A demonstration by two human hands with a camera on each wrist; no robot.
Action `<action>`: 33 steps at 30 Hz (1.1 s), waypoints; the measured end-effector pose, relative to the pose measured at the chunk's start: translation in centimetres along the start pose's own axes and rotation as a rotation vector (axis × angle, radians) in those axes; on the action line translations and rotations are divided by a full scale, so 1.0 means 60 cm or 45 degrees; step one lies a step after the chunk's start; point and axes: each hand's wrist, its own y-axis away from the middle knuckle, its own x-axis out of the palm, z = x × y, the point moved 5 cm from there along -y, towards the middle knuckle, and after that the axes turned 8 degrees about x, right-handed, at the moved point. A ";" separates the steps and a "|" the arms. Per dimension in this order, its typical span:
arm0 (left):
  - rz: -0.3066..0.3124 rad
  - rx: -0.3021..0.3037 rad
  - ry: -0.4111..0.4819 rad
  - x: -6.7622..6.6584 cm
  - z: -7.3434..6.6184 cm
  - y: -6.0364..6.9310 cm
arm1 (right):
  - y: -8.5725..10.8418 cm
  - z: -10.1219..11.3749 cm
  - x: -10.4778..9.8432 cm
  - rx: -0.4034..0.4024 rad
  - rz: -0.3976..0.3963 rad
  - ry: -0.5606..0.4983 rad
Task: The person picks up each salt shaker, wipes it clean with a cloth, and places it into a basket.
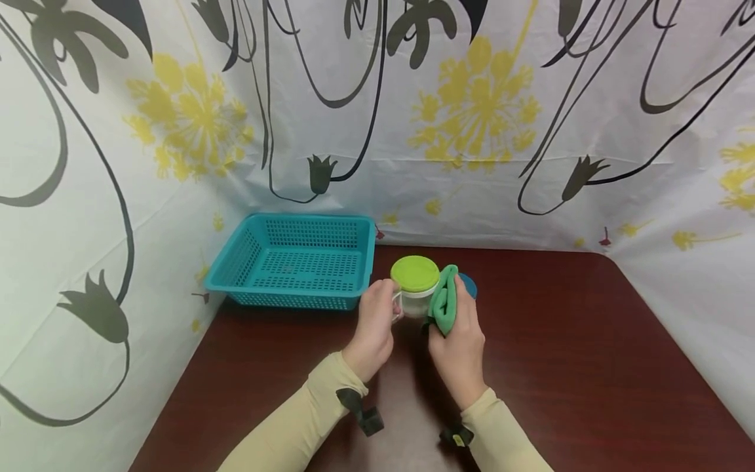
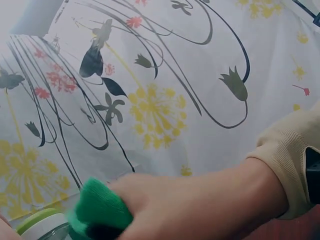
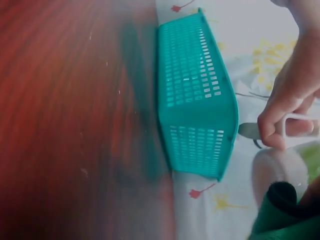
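Note:
In the head view my left hand (image 1: 371,331) grips the handle of a clear cup (image 1: 416,303) with a lime-green lid (image 1: 415,273). My right hand (image 1: 461,354) holds a folded green cloth (image 1: 444,301) against the cup's right side. Part of a round blue object (image 1: 468,285) shows behind that hand. The left wrist view has the right hand (image 2: 172,200) with the cloth (image 2: 102,207) beside the lid (image 2: 37,219). Seen by the right wrist camera, the left hand's (image 3: 290,95) fingers curl round the handle; the cup (image 3: 272,172) is tilted and the cloth (image 3: 285,222) lies near it.
A turquoise perforated basket (image 1: 291,298) stands at the table's back left, just left of the cup. The dark red-brown table (image 1: 554,354) extends to both sides and toward the front. A patterned white sheet (image 1: 377,131) hangs behind and along the sides.

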 end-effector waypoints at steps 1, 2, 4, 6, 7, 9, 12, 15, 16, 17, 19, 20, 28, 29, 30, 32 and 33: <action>0.006 0.003 0.000 0.001 -0.001 0.001 | 0.002 -0.008 0.001 0.044 0.017 -0.021; 0.011 0.003 -0.003 0.001 -0.002 0.002 | 0.005 -0.014 0.002 0.080 0.028 -0.042; 0.018 0.003 -0.008 0.002 -0.003 0.002 | 0.008 -0.023 0.003 0.133 0.042 -0.087; 0.023 -0.001 -0.021 0.002 -0.002 0.002 | 0.010 -0.029 0.003 0.156 0.050 -0.109; 0.020 -0.003 -0.025 0.001 -0.002 0.002 | 0.011 -0.030 0.003 0.165 0.055 -0.115; 0.018 -0.009 -0.029 0.001 -0.001 0.002 | 0.011 -0.032 0.003 0.170 0.058 -0.117; 0.018 -0.018 -0.031 0.000 -0.001 0.004 | 0.011 -0.033 0.002 0.174 0.059 -0.120; 0.017 -0.027 -0.040 0.000 0.000 0.004 | 0.011 -0.034 0.000 0.174 0.050 -0.130; 0.017 -0.029 -0.040 0.000 0.000 0.004 | 0.011 -0.035 -0.001 0.176 0.045 -0.131; 0.018 -0.033 -0.040 0.001 0.000 0.004 | 0.011 -0.035 -0.001 0.175 0.038 -0.132; 0.016 -0.045 -0.036 0.001 0.000 0.003 | 0.010 -0.037 -0.003 0.170 0.029 -0.130; 0.018 -0.050 -0.030 0.001 0.000 0.003 | 0.011 -0.037 -0.004 0.167 0.025 -0.129; 0.015 -0.084 0.021 -0.006 0.007 0.005 | 0.011 -0.037 -0.011 0.135 0.003 -0.114; 0.014 -0.082 0.018 -0.006 0.007 0.005 | 0.011 -0.036 -0.013 0.129 -0.002 -0.112; 0.014 -0.083 0.018 -0.007 0.008 0.005 | 0.009 -0.036 -0.015 0.124 -0.007 -0.108; 0.019 -0.085 0.005 -0.007 0.009 0.005 | 0.005 -0.035 -0.020 0.111 -0.016 -0.106; 0.020 -0.088 -0.003 -0.007 0.009 0.005 | 0.003 -0.035 -0.022 0.105 -0.020 -0.103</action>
